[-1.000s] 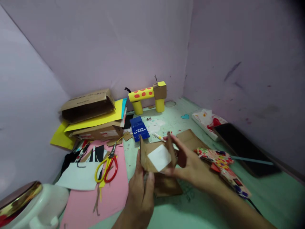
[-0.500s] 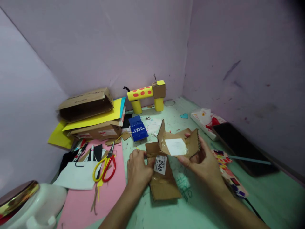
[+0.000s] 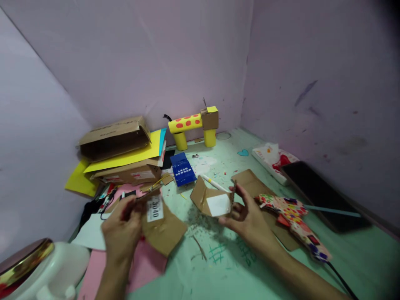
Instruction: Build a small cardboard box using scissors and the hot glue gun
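Cardboard pieces (image 3: 164, 227) (image 3: 212, 200) held separately in each hand (image 3: 123, 231) (image 3: 246, 214).

single view, worn on the head. it looks forward and down across the tabletop (image 3: 225, 275) toward the wall corner (image 3: 246, 83). the left hand (image 3: 121, 233) and right hand (image 3: 246, 216) lie near, low in frame.

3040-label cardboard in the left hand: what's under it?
Pink paper shows past the lower edge of the cardboard, green table to its right. The left hand grips its top-left corner. Anything else beneath is hidden by cardboard and hand.
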`<state>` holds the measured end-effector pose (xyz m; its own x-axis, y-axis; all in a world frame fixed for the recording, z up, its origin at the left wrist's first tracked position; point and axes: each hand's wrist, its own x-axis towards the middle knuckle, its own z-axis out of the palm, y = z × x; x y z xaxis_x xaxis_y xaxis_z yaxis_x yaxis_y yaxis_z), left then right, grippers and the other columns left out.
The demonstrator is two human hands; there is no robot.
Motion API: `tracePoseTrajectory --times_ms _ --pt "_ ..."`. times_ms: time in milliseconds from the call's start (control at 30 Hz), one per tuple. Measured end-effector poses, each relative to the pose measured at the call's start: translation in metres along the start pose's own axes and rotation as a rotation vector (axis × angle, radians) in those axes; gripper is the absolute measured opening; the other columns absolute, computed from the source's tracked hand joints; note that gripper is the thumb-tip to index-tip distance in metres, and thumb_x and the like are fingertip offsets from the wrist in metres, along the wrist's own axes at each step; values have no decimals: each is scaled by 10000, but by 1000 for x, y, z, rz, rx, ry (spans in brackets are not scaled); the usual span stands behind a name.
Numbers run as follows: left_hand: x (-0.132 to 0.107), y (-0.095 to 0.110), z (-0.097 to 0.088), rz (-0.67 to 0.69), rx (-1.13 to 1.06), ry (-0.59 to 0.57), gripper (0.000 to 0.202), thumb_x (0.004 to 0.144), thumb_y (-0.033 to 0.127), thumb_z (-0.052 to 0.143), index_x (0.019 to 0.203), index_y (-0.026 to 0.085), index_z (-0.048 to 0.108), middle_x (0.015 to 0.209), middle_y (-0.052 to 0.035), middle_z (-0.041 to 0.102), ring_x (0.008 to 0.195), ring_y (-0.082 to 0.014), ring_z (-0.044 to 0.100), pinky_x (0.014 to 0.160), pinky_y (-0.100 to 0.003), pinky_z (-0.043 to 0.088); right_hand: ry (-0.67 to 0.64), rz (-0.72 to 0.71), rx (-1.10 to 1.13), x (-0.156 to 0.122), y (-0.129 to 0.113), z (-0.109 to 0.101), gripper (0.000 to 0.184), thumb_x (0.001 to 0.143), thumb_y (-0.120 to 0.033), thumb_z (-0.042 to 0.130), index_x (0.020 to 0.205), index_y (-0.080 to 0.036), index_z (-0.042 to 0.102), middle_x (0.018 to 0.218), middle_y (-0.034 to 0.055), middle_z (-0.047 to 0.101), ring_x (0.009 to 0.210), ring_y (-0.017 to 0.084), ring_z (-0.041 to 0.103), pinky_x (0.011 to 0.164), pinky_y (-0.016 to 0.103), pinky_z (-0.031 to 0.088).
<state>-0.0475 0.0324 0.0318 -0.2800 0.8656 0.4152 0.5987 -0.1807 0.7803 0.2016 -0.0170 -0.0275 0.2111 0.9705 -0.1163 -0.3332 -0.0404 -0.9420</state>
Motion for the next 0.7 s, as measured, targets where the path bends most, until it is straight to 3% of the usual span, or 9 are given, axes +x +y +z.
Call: tracePoseTrajectory --times_ms 33,100,167,267,333,400,533,600,700 --pt "-1 5 -8 148 167 134 183 763 283 587 896 208 686 828 -12 685 716 -172 596 683 -267 433 -38 3 -52 0 4 2 1109 556 -251 853 1448 -218 195 1221 136 579 1042 295 636 895 451 521" --pt "-12 20 -17 507 463 251 208 777 198 573 928 225 715 695 4 664 624 -158 567 590 -256 362 -90 -76 -222 -2 13 5 1078 523 -242 868 1418 -221 266 1268 138 530 1132 324 575 963 485 467" --pt "-27 40 -16 768 593 248 302 759 146 595 1020 251 703 581 25 599 555 -156 500 534 -272 281 -131 -232 -411 -5 20 7 1028 499 -264 890 1377 -236 356 1322 128 482 1225 347 488 1034 502 396" --pt "-42 68 2 881 644 100 287 788 153 547 1011 231 709 603 5 592 538 -155 468 524 -292 257 -181 -348 -527 -8 23 6 749 668 -320 806 1318 -233 445 1265 113 542 1191 324 508 1027 485 395" --pt "-41 78 17 889 688 -23 285 804 130 503 956 228 723 592 -11 559 563 -167 494 518 -294 258 -165 -345 -536 -10 20 4 407 821 -312 659 1202 -225 543 1139 94 618 1066 281 581 952 442 452" --pt "-36 81 30 879 605 -205 256 820 147 486 881 228 722 630 -24 567 583 -172 520 512 -285 293 -127 -359 -541 -11 15 2 197 857 -296 597 1039 -229 629 1005 76 660 961 263 607 887 417 478" --pt "-36 69 40 741 335 -536 246 876 248 489 1016 216 689 783 -56 630 698 -190 601 571 -285 446 -82 -327 -513 -10 7 0 123 796 -294 652 883 -228 709 911 70 701 898 271 625 837 419 489" --pt "-40 57 39 654 224 -664 319 886 343 506 1126 199 659 1015 -124 660 939 -251 632 740 -357 530 -76 -247 -511 -9 6 -1 114 784 -281 664 847 -219 736 858 65 715 844 267 642 807 415 496" --pt "-46 35 34 438 146 -852 479 921 437 441 1352 240 509 1421 -137 490 1317 -308 444 1019 -477 444 -39 -218 -545 -8 6 -1 115 727 -269 723 815 -204 758 859 79 730 839 280 647 792 413 494"
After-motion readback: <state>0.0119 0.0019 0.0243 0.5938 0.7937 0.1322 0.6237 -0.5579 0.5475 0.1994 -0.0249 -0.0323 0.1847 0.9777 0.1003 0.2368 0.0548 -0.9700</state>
